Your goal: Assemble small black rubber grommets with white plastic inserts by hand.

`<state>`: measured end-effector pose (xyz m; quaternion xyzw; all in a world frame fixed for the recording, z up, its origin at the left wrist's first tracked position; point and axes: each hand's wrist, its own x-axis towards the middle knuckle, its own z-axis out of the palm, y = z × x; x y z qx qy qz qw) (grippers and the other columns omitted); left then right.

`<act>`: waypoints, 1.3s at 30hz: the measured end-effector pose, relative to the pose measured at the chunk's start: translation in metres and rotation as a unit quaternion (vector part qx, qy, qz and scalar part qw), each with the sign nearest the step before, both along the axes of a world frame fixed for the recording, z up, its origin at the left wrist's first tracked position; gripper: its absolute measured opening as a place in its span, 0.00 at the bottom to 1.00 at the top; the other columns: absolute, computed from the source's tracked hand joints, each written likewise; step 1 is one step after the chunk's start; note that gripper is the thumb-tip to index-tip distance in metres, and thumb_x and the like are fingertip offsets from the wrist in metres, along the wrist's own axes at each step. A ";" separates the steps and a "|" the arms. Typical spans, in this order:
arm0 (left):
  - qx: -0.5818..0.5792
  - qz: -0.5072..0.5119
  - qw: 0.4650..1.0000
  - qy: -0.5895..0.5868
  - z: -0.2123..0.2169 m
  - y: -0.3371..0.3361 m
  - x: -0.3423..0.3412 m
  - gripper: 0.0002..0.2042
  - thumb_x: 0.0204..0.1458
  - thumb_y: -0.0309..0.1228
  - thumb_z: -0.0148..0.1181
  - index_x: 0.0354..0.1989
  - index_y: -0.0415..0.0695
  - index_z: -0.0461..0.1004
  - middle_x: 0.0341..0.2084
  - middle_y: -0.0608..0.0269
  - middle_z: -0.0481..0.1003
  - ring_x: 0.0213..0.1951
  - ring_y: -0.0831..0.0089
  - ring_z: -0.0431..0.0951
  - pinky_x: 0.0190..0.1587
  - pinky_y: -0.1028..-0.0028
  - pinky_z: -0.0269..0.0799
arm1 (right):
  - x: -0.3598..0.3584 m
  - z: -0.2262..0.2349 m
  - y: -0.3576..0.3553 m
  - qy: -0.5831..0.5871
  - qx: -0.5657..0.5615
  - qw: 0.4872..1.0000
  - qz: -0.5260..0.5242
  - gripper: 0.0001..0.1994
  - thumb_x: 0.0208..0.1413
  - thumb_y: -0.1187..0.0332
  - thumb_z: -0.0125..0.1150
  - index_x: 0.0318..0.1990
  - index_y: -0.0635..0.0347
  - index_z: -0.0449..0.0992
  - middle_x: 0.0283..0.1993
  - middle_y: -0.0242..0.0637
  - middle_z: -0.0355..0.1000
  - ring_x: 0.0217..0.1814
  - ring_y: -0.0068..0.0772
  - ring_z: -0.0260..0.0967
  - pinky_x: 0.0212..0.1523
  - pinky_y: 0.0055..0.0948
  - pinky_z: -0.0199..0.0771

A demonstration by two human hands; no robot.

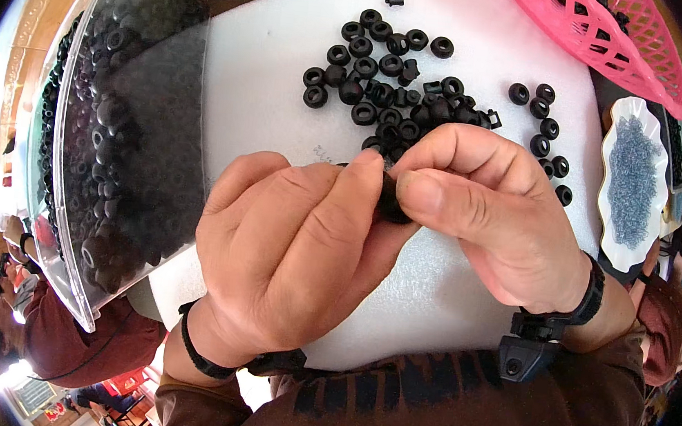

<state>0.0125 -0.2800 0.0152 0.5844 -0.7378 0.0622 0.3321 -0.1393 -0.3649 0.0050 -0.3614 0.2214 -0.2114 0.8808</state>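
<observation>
Both my hands meet over the white foam sheet (273, 67). My left hand (297, 242) is closed, its thumb and forefinger pinching a small black round part (391, 203). From the other side my right hand (496, 220) presses thumb and forefinger against the same part. Fingers hide most of it, so its exact kind does not show. Just beyond my fingertips lies a loose heap of black rings (364, 113), mixed with black balls (350, 91) and small spool-like black pieces (408, 69).
A clear plastic bin (137, 111) full of black parts stands at the left. A white scalloped dish (631, 183) of bluish clear bits sits at the right, below a pink lattice basket (604, 41). Several black rings (539, 146) form a loose column. Other people (83, 336) sit nearby.
</observation>
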 end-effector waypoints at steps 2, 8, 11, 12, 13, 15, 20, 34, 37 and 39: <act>-0.010 -0.007 0.999 -0.050 0.001 0.000 0.000 0.19 0.31 0.20 0.66 0.37 0.35 0.73 0.20 0.62 0.73 0.19 0.71 0.70 0.27 0.73 0.67 | -0.001 0.001 -0.002 -0.010 0.010 1.000 0.007 0.08 0.55 0.68 0.58 0.37 0.63 0.73 0.28 0.26 0.69 0.28 0.13 0.59 0.30 0.14 0.60; 0.001 -0.014 0.999 -0.042 0.003 0.002 -0.002 0.21 0.29 0.21 0.67 0.38 0.35 0.73 0.21 0.61 0.73 0.21 0.69 0.71 0.29 0.71 0.67 | -0.003 0.001 -0.006 -0.016 0.066 0.997 0.032 0.05 0.53 0.69 0.60 0.33 0.60 0.73 0.27 0.25 0.69 0.28 0.12 0.61 0.29 0.13 0.60; -0.011 -0.016 1.000 -0.019 0.001 -0.001 -0.003 0.21 0.28 0.20 0.67 0.38 0.36 0.72 0.23 0.59 0.73 0.22 0.66 0.72 0.29 0.70 0.67 | -0.004 0.002 -0.006 -0.018 0.092 0.995 0.033 0.04 0.52 0.69 0.60 0.32 0.59 0.74 0.26 0.24 0.69 0.26 0.11 0.60 0.29 0.13 0.59; -0.012 -0.017 1.000 -0.019 0.002 -0.001 -0.003 0.21 0.28 0.20 0.67 0.38 0.36 0.72 0.23 0.59 0.73 0.22 0.66 0.72 0.29 0.70 0.67 | -0.004 0.003 -0.006 -0.026 0.102 0.994 0.031 0.04 0.52 0.70 0.60 0.32 0.59 0.74 0.26 0.24 0.69 0.26 0.11 0.60 0.28 0.13 0.60; -0.002 -0.016 1.000 -0.009 0.003 -0.001 -0.003 0.22 0.28 0.20 0.67 0.38 0.36 0.72 0.23 0.58 0.73 0.23 0.66 0.72 0.29 0.70 0.67 | -0.004 0.003 -0.006 -0.026 0.100 0.994 0.031 0.04 0.52 0.70 0.60 0.32 0.59 0.74 0.26 0.24 0.69 0.26 0.11 0.60 0.28 0.13 0.60; 0.006 -0.012 1.000 0.003 0.002 -0.001 -0.003 0.22 0.28 0.21 0.68 0.38 0.37 0.72 0.24 0.58 0.73 0.24 0.65 0.72 0.29 0.70 0.67 | -0.004 0.002 -0.004 -0.019 0.130 0.991 0.017 0.03 0.52 0.70 0.59 0.32 0.59 0.73 0.27 0.25 0.70 0.26 0.12 0.61 0.28 0.13 0.60; -0.002 -0.012 1.000 0.024 0.000 -0.001 -0.003 0.22 0.29 0.24 0.70 0.37 0.38 0.72 0.24 0.58 0.74 0.24 0.66 0.73 0.30 0.70 0.67 | -0.002 0.008 -0.005 -0.015 0.148 0.988 0.026 0.03 0.53 0.72 0.58 0.32 0.59 0.71 0.29 0.27 0.71 0.28 0.16 0.66 0.32 0.16 0.66; -0.039 0.013 0.999 -0.006 -0.008 -0.005 0.001 0.22 0.29 0.29 0.70 0.38 0.38 0.73 0.24 0.63 0.74 0.24 0.71 0.73 0.29 0.71 0.65 | -0.003 -0.008 -0.002 -0.057 0.170 0.984 0.005 0.04 0.54 0.73 0.57 0.36 0.63 0.74 0.34 0.40 0.75 0.37 0.26 0.73 0.36 0.18 0.71; -0.031 0.004 0.999 -0.019 -0.007 -0.005 -0.001 0.21 0.32 0.31 0.68 0.38 0.38 0.73 0.25 0.63 0.74 0.24 0.70 0.73 0.29 0.70 0.65 | -0.006 -0.009 -0.004 -0.045 0.163 0.985 0.020 0.05 0.55 0.73 0.57 0.36 0.63 0.74 0.34 0.37 0.75 0.37 0.23 0.72 0.38 0.18 0.71; -0.001 0.018 0.998 -0.053 -0.003 -0.006 0.000 0.19 0.34 0.32 0.65 0.37 0.37 0.72 0.24 0.61 0.73 0.24 0.68 0.73 0.29 0.70 0.66 | 0.000 0.000 0.000 -0.014 0.133 0.991 0.001 0.04 0.54 0.72 0.57 0.34 0.62 0.72 0.33 0.35 0.73 0.35 0.22 0.71 0.37 0.20 0.71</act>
